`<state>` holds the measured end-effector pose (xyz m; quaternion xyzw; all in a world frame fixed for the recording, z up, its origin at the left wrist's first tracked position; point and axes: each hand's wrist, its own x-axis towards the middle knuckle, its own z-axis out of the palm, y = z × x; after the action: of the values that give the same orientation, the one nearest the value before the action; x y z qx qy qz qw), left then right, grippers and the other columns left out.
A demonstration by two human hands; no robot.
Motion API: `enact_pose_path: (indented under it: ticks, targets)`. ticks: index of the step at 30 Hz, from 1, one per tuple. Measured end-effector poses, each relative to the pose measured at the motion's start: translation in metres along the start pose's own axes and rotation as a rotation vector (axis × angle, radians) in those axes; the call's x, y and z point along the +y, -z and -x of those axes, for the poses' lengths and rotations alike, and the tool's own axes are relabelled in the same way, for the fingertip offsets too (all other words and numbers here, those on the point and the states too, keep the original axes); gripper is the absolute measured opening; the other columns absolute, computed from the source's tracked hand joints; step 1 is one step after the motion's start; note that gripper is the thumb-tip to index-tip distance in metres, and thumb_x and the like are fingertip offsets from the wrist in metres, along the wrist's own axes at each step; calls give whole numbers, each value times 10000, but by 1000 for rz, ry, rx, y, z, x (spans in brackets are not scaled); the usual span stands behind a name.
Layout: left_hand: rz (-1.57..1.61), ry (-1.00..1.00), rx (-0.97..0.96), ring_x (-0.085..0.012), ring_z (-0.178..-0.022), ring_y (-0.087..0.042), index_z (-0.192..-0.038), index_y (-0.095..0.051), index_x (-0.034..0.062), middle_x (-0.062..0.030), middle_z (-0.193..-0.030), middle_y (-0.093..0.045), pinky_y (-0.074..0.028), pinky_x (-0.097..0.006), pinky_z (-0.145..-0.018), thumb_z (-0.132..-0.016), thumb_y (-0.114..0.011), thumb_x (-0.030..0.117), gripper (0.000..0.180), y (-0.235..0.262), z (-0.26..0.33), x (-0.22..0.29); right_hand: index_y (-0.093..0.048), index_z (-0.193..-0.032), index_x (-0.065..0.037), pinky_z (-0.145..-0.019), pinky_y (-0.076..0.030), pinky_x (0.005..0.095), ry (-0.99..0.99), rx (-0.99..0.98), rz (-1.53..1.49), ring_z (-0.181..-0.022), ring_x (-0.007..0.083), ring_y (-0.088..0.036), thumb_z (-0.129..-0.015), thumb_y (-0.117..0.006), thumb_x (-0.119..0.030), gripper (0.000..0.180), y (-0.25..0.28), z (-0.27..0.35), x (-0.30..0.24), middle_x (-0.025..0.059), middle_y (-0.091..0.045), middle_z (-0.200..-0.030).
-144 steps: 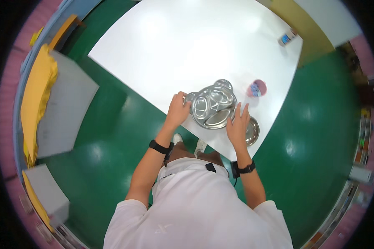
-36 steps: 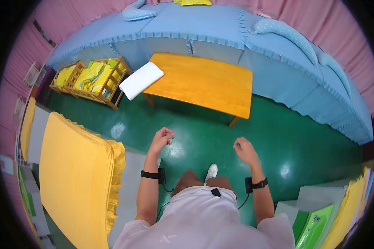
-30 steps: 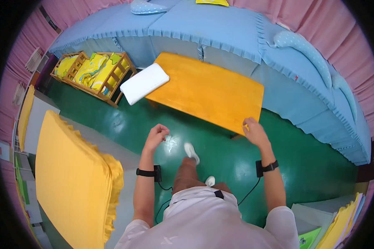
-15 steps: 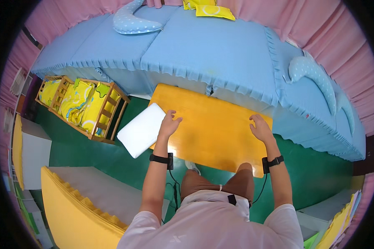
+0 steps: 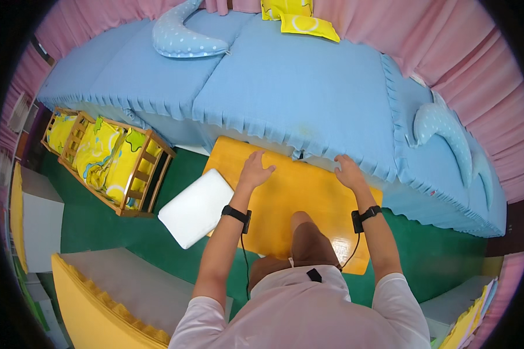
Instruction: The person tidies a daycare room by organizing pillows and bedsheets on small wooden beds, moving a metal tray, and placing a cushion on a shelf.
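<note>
Both my hands are held out over an orange-yellow wooden table (image 5: 308,192) and touch nothing that I can see. The fingers of my left hand (image 5: 256,170) are parted and slightly curled above the table's far left part. My right hand (image 5: 349,173) reaches toward the table's far edge, loosely curved and without an object. A white rectangular pillow or pad (image 5: 195,208) lies at the left end of the table, jutting out past its edge, left of my left wrist. One of my knees shows in front of the tabletop.
Beyond the table stretch beds under light-blue frilled covers (image 5: 297,75). They carry a dotted crescent cushion (image 5: 186,41) and a yellow pillow (image 5: 310,26). Small wooden cots (image 5: 137,180) with yellow bedding stand left. A yellow-draped grey unit (image 5: 140,279) is near left; green floor (image 5: 431,250) lies right.
My hands have come closer together and moved farther forward over the table. One knee has come forward over the tabletop in the picture. The white pillow appears lower in view.
</note>
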<state>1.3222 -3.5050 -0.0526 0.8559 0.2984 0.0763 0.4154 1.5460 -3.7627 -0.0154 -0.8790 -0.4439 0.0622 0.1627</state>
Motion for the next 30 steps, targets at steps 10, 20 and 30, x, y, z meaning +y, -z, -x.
enact_pose_path:
  ticks: [10, 20, 30]
  targets:
    - [-247, -51, 60, -373, -1407, -234, -1465, -285, 96, -209, -1540, -199, -244, -455, -1138, -824, -656, 409, 803, -32, -176, 0, -559, -1183, -70, -893, -485, 464, 20, 57, 22, -1059, 391, -556, -797, -614, -91, 390, -51, -157, 75, 206, -575, -1163]
    - [-590, -122, 72, -295, -1449, -134, -1500, -251, 160, -139, -1572, -155, -59, -523, -1161, -804, -559, 644, 901, -54, -329, 5, -388, -1433, -184, -1125, -196, 549, 33, 64, 141, -1392, 328, -276, -911, -520, -278, 547, -69, -309, 176, 141, -297, -1514]
    - [-620, -82, 115, -317, -1405, -250, -1465, -346, 156, -136, -1532, -275, -120, -557, -1134, -759, -622, 625, 891, -56, -349, 18, -297, -1486, -227, -1154, -84, 567, 46, -54, 172, -1432, 273, -205, -897, -496, -308, 626, -67, -330, 197, 72, -209, -1567]
